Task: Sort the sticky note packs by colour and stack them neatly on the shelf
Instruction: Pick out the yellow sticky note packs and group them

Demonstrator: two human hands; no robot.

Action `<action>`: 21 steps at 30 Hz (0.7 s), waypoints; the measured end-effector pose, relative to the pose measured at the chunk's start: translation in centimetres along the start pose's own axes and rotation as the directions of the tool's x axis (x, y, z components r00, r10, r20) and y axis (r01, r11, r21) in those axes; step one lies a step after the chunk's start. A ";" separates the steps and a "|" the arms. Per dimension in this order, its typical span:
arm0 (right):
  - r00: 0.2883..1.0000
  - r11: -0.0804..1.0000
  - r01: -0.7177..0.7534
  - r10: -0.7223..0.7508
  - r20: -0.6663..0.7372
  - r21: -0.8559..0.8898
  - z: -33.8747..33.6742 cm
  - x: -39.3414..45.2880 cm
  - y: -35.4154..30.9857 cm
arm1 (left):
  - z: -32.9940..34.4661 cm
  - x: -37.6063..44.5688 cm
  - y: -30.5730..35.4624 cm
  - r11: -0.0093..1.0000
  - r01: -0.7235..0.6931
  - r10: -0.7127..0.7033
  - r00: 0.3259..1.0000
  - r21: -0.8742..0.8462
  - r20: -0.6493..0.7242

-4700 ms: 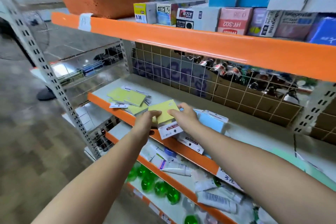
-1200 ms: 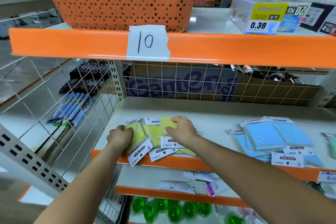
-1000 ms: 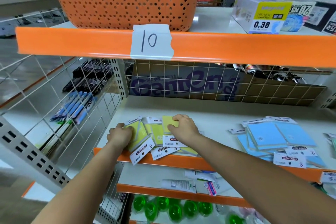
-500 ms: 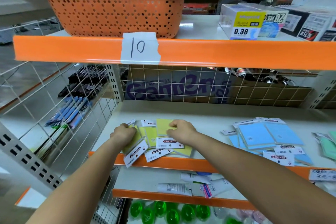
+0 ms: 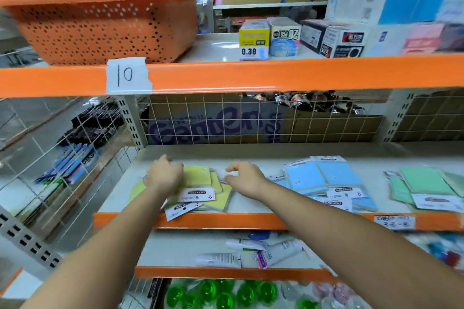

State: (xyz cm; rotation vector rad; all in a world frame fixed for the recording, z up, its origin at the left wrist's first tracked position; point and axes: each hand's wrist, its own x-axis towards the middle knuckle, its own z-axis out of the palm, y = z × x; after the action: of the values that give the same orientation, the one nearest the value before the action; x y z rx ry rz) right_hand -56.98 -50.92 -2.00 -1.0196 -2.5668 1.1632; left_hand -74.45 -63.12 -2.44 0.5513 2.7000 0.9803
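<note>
Yellow sticky note packs (image 5: pixel 197 175) lie in a loose, overlapping pile at the left of the grey shelf (image 5: pixel 251 154), with their white header cards fanned toward the front edge. My left hand (image 5: pixel 164 175) sits on the pile's left side, fingers curled over the packs. My right hand (image 5: pixel 244 178) hovers at the pile's right edge, and its curled fingertips pinch a small white header tab there. Blue packs (image 5: pixel 324 175) are heaped to the right. Green packs (image 5: pixel 424 180) lie at the far right. The frame is motion-blurred.
A wire mesh (image 5: pixel 226 118) backs the shelf, and an orange beam (image 5: pixel 251 221) fronts it. Overhead, another orange beam carries an orange basket (image 5: pixel 100 27) and boxes. Pens (image 5: pixel 70 163) hang behind the left mesh. Tubes (image 5: pixel 251 253) lie on the shelf below.
My right hand has come off the top yellow pack and shifted right to the pile's edge. My left hand has slid further over the pile, which now looks more squared. The camera tilted upward.
</note>
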 end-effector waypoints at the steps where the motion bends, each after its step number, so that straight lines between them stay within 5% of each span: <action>1: 1.000 1.000 -0.001 0.001 -0.016 -0.001 -0.8 -0.5 0.7 | 0.5 -1.0 1.2 0.999 -0.033 0.033 0.999 -0.001 0.005; 21: 0.968 0.997 -0.077 0.075 -0.240 0.003 -18.4 -14.3 19.3 | 18.3 -21.7 20.3 0.961 -0.260 0.277 0.920 -0.094 0.278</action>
State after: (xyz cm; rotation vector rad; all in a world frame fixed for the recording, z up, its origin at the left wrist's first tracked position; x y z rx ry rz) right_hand -28.89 -39.70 -1.04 -1.1899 -2.3632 0.9803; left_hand -43.31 -47.27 -1.42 0.9926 2.3715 0.9488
